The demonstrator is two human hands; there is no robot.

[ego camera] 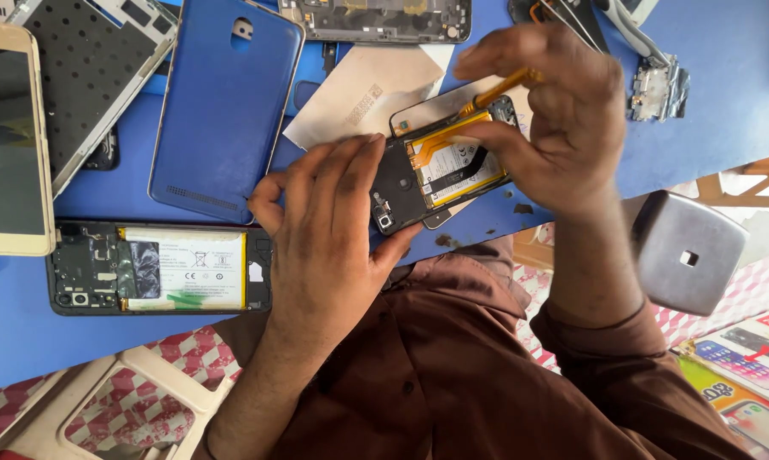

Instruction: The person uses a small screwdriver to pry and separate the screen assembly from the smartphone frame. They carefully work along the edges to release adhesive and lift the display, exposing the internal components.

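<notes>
Your two hands work on an opened phone at the near edge of the blue table.

Your left hand [325, 230] clasps the opened phone [440, 170] by its end, fingers over the dark board. Your right hand [555, 119] pinches a thin orange tool [499, 89], tip at the battery [457, 166]. Another opened phone [159, 268] lies just left; a blue back cover [223, 102] lies behind it on the table [725, 94].
</notes>
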